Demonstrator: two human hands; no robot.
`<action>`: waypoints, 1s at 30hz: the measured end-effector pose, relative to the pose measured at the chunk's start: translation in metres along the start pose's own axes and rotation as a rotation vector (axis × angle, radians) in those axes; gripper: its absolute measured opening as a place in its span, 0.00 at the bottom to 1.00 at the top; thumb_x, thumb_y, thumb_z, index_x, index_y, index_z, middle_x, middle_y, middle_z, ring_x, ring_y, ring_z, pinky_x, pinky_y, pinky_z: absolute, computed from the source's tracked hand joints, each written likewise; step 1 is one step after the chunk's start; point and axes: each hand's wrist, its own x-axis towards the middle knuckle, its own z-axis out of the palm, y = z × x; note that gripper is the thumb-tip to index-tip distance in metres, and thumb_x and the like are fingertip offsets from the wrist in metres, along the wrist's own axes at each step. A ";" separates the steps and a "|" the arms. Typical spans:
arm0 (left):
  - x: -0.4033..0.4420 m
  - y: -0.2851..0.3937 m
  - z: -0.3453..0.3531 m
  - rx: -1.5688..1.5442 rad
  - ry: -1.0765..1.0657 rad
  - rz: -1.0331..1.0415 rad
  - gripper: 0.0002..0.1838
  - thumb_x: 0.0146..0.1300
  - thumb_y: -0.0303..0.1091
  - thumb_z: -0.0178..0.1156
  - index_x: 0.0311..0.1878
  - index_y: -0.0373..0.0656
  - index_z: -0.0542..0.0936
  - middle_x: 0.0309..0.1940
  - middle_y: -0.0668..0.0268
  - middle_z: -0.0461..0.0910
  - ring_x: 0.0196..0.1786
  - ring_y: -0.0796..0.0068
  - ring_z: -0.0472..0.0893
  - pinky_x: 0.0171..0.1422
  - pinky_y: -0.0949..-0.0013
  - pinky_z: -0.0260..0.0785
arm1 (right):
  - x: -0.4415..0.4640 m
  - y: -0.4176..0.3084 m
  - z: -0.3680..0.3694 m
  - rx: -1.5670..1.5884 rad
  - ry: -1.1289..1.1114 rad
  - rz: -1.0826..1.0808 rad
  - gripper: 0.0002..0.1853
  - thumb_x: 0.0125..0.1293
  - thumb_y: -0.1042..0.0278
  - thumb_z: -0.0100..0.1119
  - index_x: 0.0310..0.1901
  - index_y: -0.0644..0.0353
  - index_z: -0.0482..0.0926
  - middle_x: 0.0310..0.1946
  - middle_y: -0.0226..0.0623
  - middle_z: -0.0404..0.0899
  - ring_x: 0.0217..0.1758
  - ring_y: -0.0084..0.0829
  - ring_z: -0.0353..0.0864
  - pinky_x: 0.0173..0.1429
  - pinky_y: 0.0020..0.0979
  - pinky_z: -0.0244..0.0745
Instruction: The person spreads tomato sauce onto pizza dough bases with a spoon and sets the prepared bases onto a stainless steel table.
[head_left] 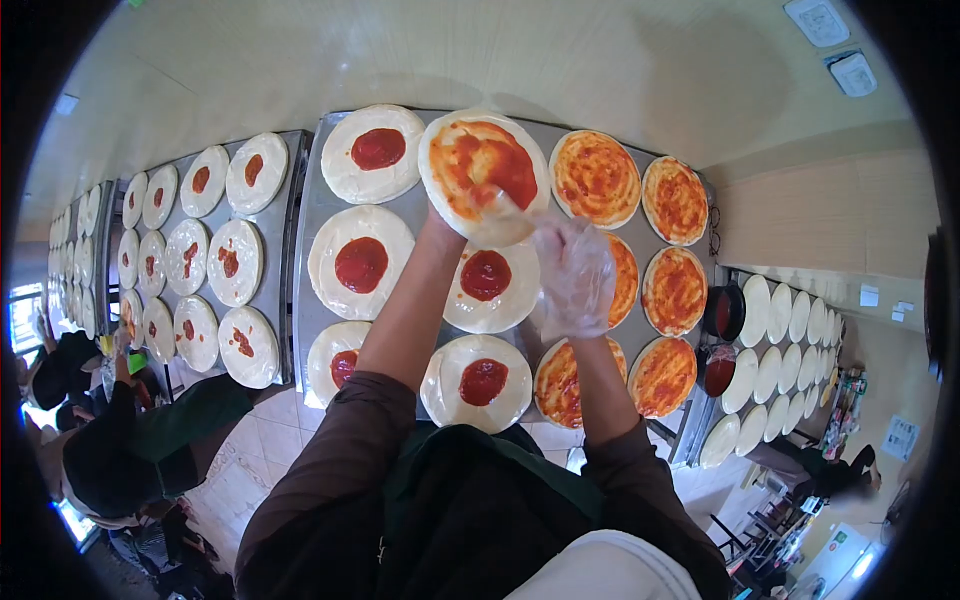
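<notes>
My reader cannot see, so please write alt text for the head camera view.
A person's left hand supports a sauced pizza base, the blurred, gloved right hand at its edge; on the metal table below lie bases with spread sauce and bases with sauce pools.

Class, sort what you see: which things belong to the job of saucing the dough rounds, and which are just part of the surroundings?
Belong to the job:
- partly sauced dough round, held up
- gloved right hand
- dough rounds with central sauce pools
- dough rounds with spread sauce
- probably the dark sauce pot

Just surroundings:
- white wall plates
- wall notice
</notes>
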 end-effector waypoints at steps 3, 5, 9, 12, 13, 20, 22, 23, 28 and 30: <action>-0.004 0.001 -0.001 -0.006 0.009 0.037 0.26 0.78 0.52 0.52 0.68 0.44 0.74 0.64 0.54 0.80 0.64 0.54 0.82 0.69 0.48 0.78 | 0.024 0.026 0.013 -0.054 0.075 0.095 0.09 0.71 0.64 0.63 0.48 0.49 0.89 0.35 0.45 0.83 0.41 0.47 0.83 0.47 0.45 0.77; -0.004 0.001 0.002 0.001 0.010 0.041 0.26 0.78 0.52 0.52 0.68 0.44 0.74 0.64 0.54 0.80 0.64 0.54 0.82 0.69 0.47 0.78 | 0.031 0.039 0.017 0.052 0.097 0.126 0.09 0.71 0.64 0.63 0.48 0.52 0.89 0.35 0.49 0.85 0.42 0.48 0.85 0.46 0.45 0.77; -0.003 0.002 0.004 0.013 0.010 0.033 0.26 0.78 0.52 0.52 0.69 0.44 0.74 0.65 0.54 0.79 0.64 0.54 0.81 0.69 0.47 0.78 | -0.011 0.008 0.004 0.041 -0.016 0.109 0.10 0.73 0.61 0.59 0.46 0.50 0.89 0.36 0.45 0.84 0.44 0.48 0.83 0.48 0.47 0.77; -0.003 0.005 0.003 0.015 0.010 0.049 0.27 0.78 0.52 0.52 0.69 0.44 0.73 0.65 0.54 0.79 0.65 0.54 0.81 0.69 0.47 0.78 | -0.006 0.007 0.002 -0.020 0.058 0.094 0.09 0.73 0.63 0.60 0.46 0.52 0.89 0.38 0.47 0.85 0.44 0.49 0.84 0.49 0.47 0.78; -0.004 0.006 0.003 0.014 0.014 0.055 0.27 0.78 0.52 0.52 0.69 0.44 0.73 0.65 0.54 0.79 0.65 0.53 0.81 0.69 0.47 0.78 | 0.012 0.016 0.004 -0.037 0.081 0.112 0.09 0.72 0.65 0.61 0.47 0.53 0.89 0.39 0.48 0.86 0.44 0.49 0.85 0.50 0.47 0.78; -0.009 0.016 0.001 0.015 0.031 0.125 0.27 0.79 0.53 0.52 0.70 0.45 0.73 0.66 0.54 0.78 0.66 0.53 0.81 0.70 0.47 0.77 | -0.018 0.007 0.002 0.150 0.053 0.094 0.09 0.73 0.67 0.60 0.48 0.53 0.89 0.40 0.46 0.87 0.44 0.50 0.85 0.53 0.44 0.79; -0.010 0.019 0.001 0.012 0.035 0.145 0.27 0.79 0.53 0.52 0.71 0.45 0.72 0.67 0.53 0.78 0.66 0.53 0.80 0.70 0.47 0.77 | -0.012 0.003 0.001 0.097 0.077 0.146 0.10 0.72 0.68 0.60 0.48 0.54 0.89 0.41 0.47 0.87 0.45 0.49 0.86 0.52 0.43 0.78; -0.012 0.021 0.000 0.008 0.037 0.156 0.27 0.79 0.53 0.52 0.71 0.45 0.72 0.67 0.53 0.78 0.66 0.53 0.80 0.70 0.47 0.77 | 0.003 0.006 0.000 -0.005 0.090 0.139 0.10 0.72 0.68 0.60 0.48 0.54 0.89 0.40 0.48 0.87 0.44 0.49 0.85 0.52 0.43 0.78; -0.015 0.022 -0.002 0.023 0.053 0.179 0.28 0.79 0.53 0.51 0.72 0.45 0.72 0.67 0.53 0.78 0.67 0.53 0.80 0.71 0.46 0.77 | 0.021 0.018 0.002 0.053 0.109 0.133 0.10 0.72 0.66 0.60 0.47 0.52 0.90 0.39 0.47 0.86 0.44 0.48 0.84 0.50 0.45 0.77; -0.017 0.024 -0.001 0.024 0.056 0.171 0.28 0.79 0.53 0.51 0.72 0.45 0.71 0.68 0.53 0.77 0.67 0.53 0.80 0.71 0.46 0.77 | -0.005 0.003 -0.005 0.026 0.074 0.105 0.09 0.73 0.62 0.60 0.46 0.50 0.89 0.39 0.44 0.85 0.45 0.48 0.84 0.51 0.46 0.78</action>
